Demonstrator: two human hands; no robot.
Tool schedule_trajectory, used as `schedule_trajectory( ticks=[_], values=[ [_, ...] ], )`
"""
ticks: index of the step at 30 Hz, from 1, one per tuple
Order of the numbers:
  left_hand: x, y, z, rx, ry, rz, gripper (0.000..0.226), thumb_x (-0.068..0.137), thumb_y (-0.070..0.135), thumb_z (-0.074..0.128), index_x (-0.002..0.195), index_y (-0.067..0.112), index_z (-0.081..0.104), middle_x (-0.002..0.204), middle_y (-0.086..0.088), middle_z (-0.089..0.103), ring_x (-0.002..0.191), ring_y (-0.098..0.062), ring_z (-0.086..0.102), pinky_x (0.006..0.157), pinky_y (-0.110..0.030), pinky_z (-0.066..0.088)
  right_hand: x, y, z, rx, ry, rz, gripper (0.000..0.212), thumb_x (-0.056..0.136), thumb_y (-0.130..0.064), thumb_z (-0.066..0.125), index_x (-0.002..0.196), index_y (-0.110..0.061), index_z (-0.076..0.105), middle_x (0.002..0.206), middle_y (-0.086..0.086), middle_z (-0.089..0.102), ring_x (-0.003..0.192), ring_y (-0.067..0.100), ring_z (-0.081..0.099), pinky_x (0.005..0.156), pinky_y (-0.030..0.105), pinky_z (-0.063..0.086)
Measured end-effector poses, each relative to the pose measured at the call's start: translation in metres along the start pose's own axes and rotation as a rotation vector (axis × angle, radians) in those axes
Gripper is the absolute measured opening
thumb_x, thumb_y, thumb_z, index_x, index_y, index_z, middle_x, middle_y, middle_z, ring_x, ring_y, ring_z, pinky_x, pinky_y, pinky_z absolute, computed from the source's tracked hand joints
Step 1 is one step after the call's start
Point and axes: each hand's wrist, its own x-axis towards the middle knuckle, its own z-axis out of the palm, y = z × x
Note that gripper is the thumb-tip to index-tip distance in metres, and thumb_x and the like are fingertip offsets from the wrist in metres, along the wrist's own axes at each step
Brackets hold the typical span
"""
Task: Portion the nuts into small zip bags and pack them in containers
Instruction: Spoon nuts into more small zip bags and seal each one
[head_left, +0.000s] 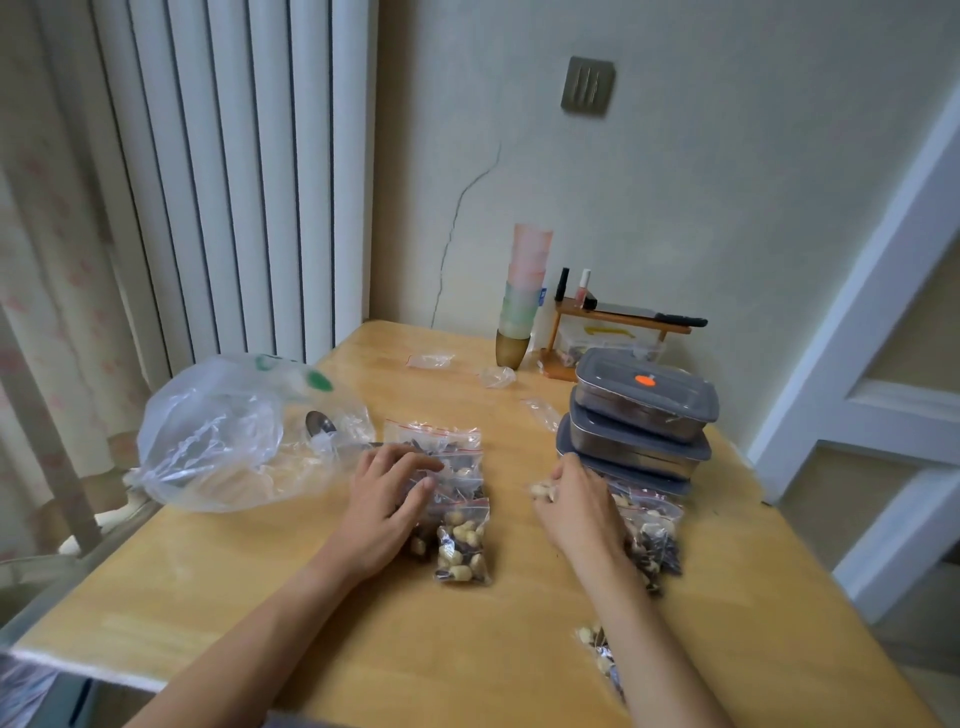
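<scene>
Wooden and pale yellow, the bench (291, 587) is carrying everything the person is working with. The left hand (387, 506) is lying palm down on a cluster of small zip bags (457, 499) near the middle of the bench, its fingers gently bent over the top bags; whether its grip is closing on a bag or just pressing on it is not clear. One filled bag (463, 545) of pale nuts and dark pieces is sitting just beside that hand, toward the near edge.

The right hand (576, 506) is holding a few pale nuts (543, 491) in a narrow grip at its fingertips, and it is resting over more filled bags (655, 540) lying to its right. Another filled bag (602, 660) is peeking out beside the right forearm near the front edge.

Just beyond the right hand, three grey-lidded metal containers (644, 415) are standing stacked, the top one bearing an orange spot on its lid. At the left, a large clear plastic bag (223, 436) is slumping on the bench, with a metal spoon (322, 428) lying against it. Empty little bags (431, 360) are lying farther back, near a stack of pastel cups (522, 296) and a small wooden rack (618, 322) against the wall.
</scene>
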Motion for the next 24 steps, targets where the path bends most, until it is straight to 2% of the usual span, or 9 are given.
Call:
schedule_trajectory(
  ticks=[2, 6, 8, 11, 14, 16, 19, 21, 24],
  values=[
    [0.0, 0.002, -0.003, -0.048, 0.035, 0.0, 0.037, 0.1, 0.057, 0.037, 0.118, 0.038, 0.064, 0.121, 0.019, 0.053, 0.123, -0.008, 0.04, 0.106, -0.034, 0.036, -0.003, -0.011, 0.001, 0.141, 0.025, -0.093, 0.027, 0.094, -0.024, 0.069, 0.116, -0.023, 0.054, 0.113, -0.004, 0.063, 0.096, 0.018, 0.062, 0.073, 0.033, 0.053],
    [-0.001, 0.008, -0.01, -0.152, 0.08, -0.003, 0.035, 0.1, 0.054, 0.04, 0.117, 0.036, 0.065, 0.116, 0.019, 0.06, 0.118, -0.01, 0.05, 0.101, -0.029, 0.04, -0.016, -0.048, 0.001, 0.369, 0.031, -0.354, 0.028, 0.094, -0.024, 0.071, 0.115, -0.026, 0.053, 0.109, -0.011, 0.06, 0.094, 0.006, 0.062, 0.069, 0.016, 0.051],
    [-0.001, 0.013, -0.013, -0.271, 0.091, -0.036, 0.031, 0.099, 0.054, 0.044, 0.114, 0.038, 0.066, 0.111, 0.016, 0.065, 0.111, -0.011, 0.058, 0.096, -0.03, 0.045, -0.024, -0.069, 0.004, 0.427, 0.007, -0.441, 0.028, 0.094, -0.025, 0.071, 0.115, -0.029, 0.052, 0.11, -0.014, 0.058, 0.094, 0.004, 0.061, 0.072, 0.018, 0.053],
    [0.0, 0.023, -0.02, -0.556, 0.116, -0.098, 0.022, 0.098, 0.046, 0.049, 0.103, 0.038, 0.069, 0.098, 0.009, 0.071, 0.093, -0.008, 0.065, 0.085, -0.023, 0.049, -0.032, -0.095, 0.016, 0.522, 0.016, -0.532, 0.033, 0.09, -0.029, 0.072, 0.117, -0.032, 0.053, 0.112, -0.016, 0.059, 0.099, 0.006, 0.058, 0.082, 0.027, 0.054],
    [0.004, 0.026, -0.027, -0.666, 0.208, -0.128, 0.017, 0.103, 0.026, 0.057, 0.105, 0.021, 0.073, 0.095, -0.007, 0.073, 0.089, -0.014, 0.067, 0.08, -0.023, 0.052, -0.029, -0.114, 0.027, 0.574, 0.032, -0.55, 0.036, 0.09, -0.028, 0.071, 0.121, -0.031, 0.053, 0.115, -0.015, 0.058, 0.102, 0.005, 0.056, 0.085, 0.03, 0.053],
    [0.007, 0.022, -0.029, -0.718, 0.296, -0.164, 0.018, 0.103, 0.012, 0.055, 0.105, 0.01, 0.073, 0.093, -0.01, 0.074, 0.087, -0.014, 0.068, 0.078, -0.023, 0.052, -0.025, -0.123, 0.032, 0.588, -0.017, -0.577, 0.041, 0.091, -0.028, 0.07, 0.127, -0.032, 0.05, 0.12, -0.014, 0.056, 0.101, 0.006, 0.057, 0.086, 0.028, 0.053],
    [0.012, 0.015, -0.033, -0.789, 0.38, -0.244, 0.025, 0.104, 0.007, 0.05, 0.111, 0.007, 0.074, 0.099, -0.015, 0.076, 0.088, -0.018, 0.069, 0.076, -0.03, 0.054, -0.014, -0.13, 0.038, 0.75, -0.175, -0.575, 0.047, 0.091, -0.026, 0.071, 0.131, -0.036, 0.049, 0.116, -0.014, 0.059, 0.072, 0.003, 0.056, 0.068, 0.023, 0.051],
    [0.013, 0.018, -0.035, -0.824, 0.391, -0.275, 0.029, 0.105, 0.002, 0.045, 0.113, 0.003, 0.073, 0.103, -0.014, 0.077, 0.087, -0.015, 0.072, 0.07, -0.022, 0.054, -0.008, -0.132, 0.04, 0.885, -0.195, -0.516, 0.036, 0.092, -0.027, 0.07, 0.125, -0.031, 0.057, 0.106, -0.01, 0.065, 0.058, 0.004, 0.052, 0.058, 0.02, 0.045],
    [0.011, 0.022, -0.034, -0.784, 0.364, -0.292, 0.03, 0.105, 0.004, 0.043, 0.109, 0.006, 0.073, 0.1, -0.005, 0.077, 0.094, -0.013, 0.073, 0.071, -0.014, 0.054, 0.001, -0.133, 0.045, 0.939, -0.142, -0.455, 0.013, 0.092, -0.032, 0.07, 0.104, -0.029, 0.07, 0.089, -0.008, 0.071, 0.061, 0.003, 0.057, 0.06, 0.02, 0.044]
  ],
)
